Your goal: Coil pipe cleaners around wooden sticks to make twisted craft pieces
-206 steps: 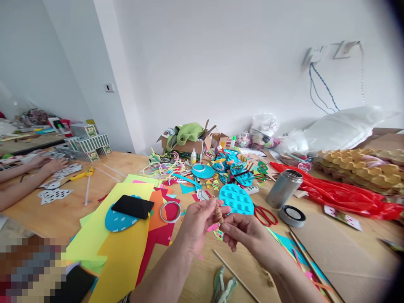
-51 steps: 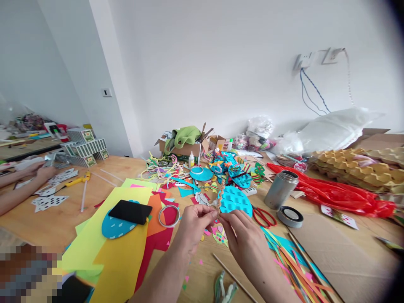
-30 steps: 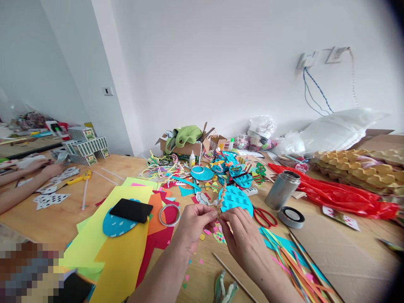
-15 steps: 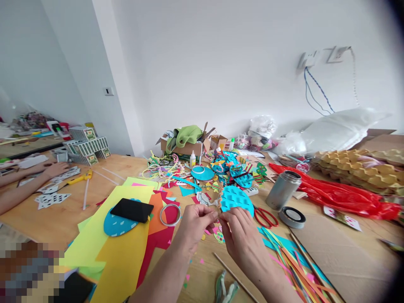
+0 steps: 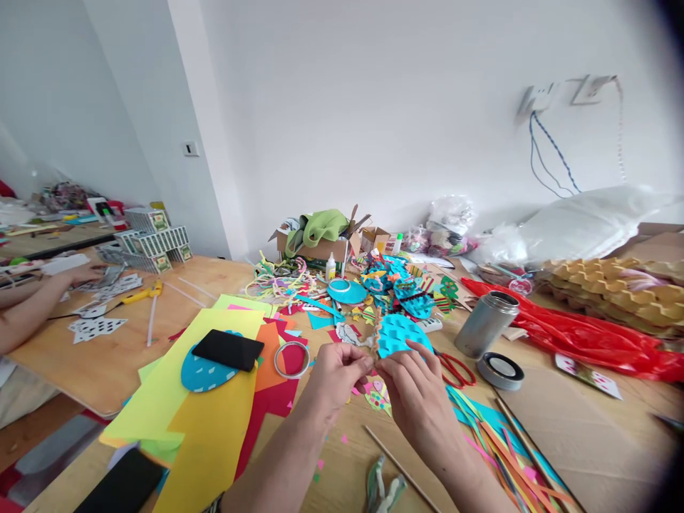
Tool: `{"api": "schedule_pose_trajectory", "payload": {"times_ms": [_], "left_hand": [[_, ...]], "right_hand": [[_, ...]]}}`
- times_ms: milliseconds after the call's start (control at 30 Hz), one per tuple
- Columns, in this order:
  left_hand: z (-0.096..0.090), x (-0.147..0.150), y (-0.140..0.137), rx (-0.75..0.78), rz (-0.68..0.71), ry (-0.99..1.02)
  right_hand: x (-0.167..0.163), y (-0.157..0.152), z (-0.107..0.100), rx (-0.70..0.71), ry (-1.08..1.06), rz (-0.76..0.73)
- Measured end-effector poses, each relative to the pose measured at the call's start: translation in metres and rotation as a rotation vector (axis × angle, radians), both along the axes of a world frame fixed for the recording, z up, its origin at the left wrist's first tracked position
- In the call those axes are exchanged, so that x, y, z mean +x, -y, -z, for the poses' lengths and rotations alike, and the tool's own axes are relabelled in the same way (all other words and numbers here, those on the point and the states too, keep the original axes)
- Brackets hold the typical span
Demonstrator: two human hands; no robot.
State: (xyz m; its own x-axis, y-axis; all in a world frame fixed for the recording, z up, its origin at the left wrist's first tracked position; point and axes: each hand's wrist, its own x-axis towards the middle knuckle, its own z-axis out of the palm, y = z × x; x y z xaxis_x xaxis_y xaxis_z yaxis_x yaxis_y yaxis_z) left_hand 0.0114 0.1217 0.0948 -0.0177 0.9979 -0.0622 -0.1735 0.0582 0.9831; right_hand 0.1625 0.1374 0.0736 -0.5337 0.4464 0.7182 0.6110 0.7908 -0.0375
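Thin tan wavy cord-like strip (image 5: 377, 329) is being held up over the middle of the wooden table (image 5: 347, 474), top end poking up in front of the left edge of a bright blue round disc w/ square bumps (image 5: 403, 333) (can't tell if they touch). Its low end is pinched b/w thumb & index of the left hand (image 5: 338, 374); hand is rolled so its back is turned left, fingers curled in, forearm angled in from the near edge. Right hand (image 5: 415, 388) is bent at the wrist, back facing up, knuckles arched, fingertips aimed down-left & closed on the same low end. Both sets of tips are kept nearly together, so exact contact is partly hidden.

Just right of it, red-handled scissors (image 5: 472, 377) are laid by the disc, w/ silver metal bottle (image 5: 486, 326) farther right. Over on the left, black phone (image 5: 228, 349) is propped on a blue oval card w/ pale marks (image 5: 200, 376), both on yellow paper (image 5: 219, 427). Near side: thin wooden stick (image 5: 400, 467) is placed b/w the forearms.
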Motion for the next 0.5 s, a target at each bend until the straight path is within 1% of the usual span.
{"api": "schedule_pose_trajectory", "payload": {"times_ms": [100,267,500], "left_hand": [[0.0,-0.001,0.0,0.019,0.014,-0.026],[-0.001,-0.003,0.0,0.031,0.064,-0.036],[-0.003,-0.005,0.0,0.024,0.103,-0.079]], "right_hand": [[0.002,0.001,-0.005,-0.019,0.013,-0.009],[0.003,0.006,-0.014,-0.069,0.0,-0.084],[0.007,0.007,-0.019,-0.097,-0.023,-0.154]]}}
